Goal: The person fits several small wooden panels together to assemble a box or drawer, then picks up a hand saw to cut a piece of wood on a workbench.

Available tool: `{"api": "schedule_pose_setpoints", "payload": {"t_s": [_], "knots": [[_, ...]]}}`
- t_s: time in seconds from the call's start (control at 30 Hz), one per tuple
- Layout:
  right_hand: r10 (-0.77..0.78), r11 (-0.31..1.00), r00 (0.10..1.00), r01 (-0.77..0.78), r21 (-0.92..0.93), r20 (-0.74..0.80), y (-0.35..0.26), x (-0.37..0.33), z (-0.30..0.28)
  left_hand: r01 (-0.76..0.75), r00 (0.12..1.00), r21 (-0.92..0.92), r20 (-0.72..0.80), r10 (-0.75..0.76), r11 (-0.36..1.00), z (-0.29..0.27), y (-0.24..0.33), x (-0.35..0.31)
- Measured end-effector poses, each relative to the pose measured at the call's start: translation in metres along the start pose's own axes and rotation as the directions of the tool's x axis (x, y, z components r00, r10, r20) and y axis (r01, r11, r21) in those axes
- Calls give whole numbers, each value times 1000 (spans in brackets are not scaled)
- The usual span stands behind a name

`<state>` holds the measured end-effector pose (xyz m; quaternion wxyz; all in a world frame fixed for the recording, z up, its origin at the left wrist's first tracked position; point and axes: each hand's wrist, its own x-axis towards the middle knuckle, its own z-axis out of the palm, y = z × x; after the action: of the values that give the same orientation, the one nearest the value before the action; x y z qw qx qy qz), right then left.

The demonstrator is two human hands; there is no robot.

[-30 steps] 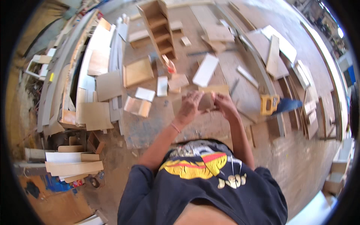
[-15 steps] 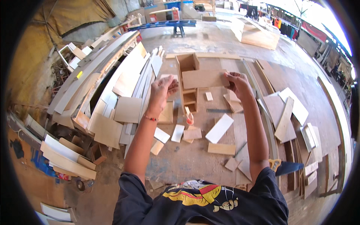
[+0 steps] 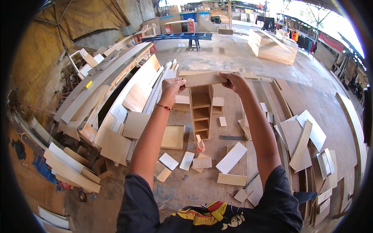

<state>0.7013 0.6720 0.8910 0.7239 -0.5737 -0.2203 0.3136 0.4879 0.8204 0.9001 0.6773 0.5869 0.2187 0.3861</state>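
Between my two hands a flat rectangular wooden board (image 3: pixel 203 79) is held level at the far end of a tall narrow wooden box (image 3: pixel 201 101) with several open compartments. My left hand (image 3: pixel 173 90) grips the board's left end, fingers closed on its edge. At the other end my right hand (image 3: pixel 234 82) pinches the corner between thumb and fingers. The board hides the box's far end. By the near end of the box stands a small orange-and-white glue bottle (image 3: pixel 200 144).
White and brown offcuts (image 3: pixel 232 157) lie scattered on the worktop nearer me. A shallow wooden tray (image 3: pixel 173 136) sits left of the box. Long boards (image 3: pixel 105 77) are stacked at left; a saw blade (image 3: pixel 305 197) shows at lower right. Farther off stands a blue trestle bench (image 3: pixel 176 37).
The board has moved up and away to the box's far end and turned flatter. My left hand, earlier free beside it, has closed on its left end. My view has shifted.
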Motion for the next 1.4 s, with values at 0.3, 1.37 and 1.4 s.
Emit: {"api": "schedule_pose_setpoints", "payload": {"t_s": [0.3, 1.37, 1.4], "knots": [[52, 998, 998, -51, 39, -20, 13, -4, 4, 85, 996, -43, 22, -84, 995, -5, -17, 8], [30, 988, 999, -24, 154, -37, 14, -18, 0, 16, 999, -45, 31, -15, 999, 2, -21, 9], [24, 990, 999, -18, 141, -41, 14, -20, 0, 26, 999, -62, 29, -25, 998, 2, -20, 8]]}}
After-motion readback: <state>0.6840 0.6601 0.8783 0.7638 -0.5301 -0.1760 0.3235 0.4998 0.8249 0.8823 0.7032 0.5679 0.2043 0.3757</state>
